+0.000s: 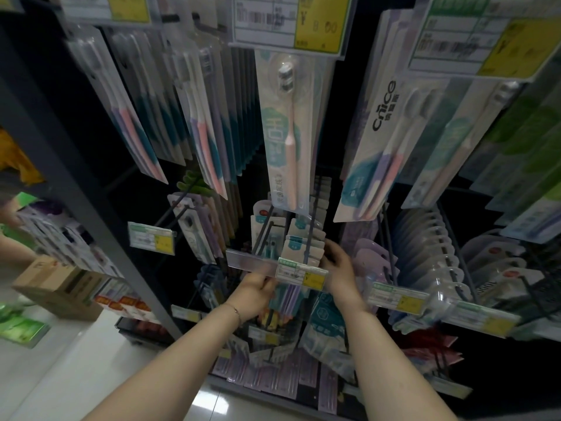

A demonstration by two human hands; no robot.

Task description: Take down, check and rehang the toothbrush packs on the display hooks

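Note:
A row of toothbrush packs (299,244) with white and teal cards hangs on a dark double hook (309,232) at the middle of the display. A clear price strip (252,262) with a white and yellow label crosses the hook's front end. My left hand (255,291) reaches under the strip and grips the lower part of the front packs, where purple and teal handles (288,299) show. My right hand (338,262) holds the right edge of the same packs near the hook's tip, fingers curled onto the cards.
More toothbrush packs hang on the upper hooks, one with a pink brush (288,132) straight above my hands. Clear blister packs (425,253) fill the hooks to the right. A grey upright (91,192) and cardboard boxes (57,287) stand to the left.

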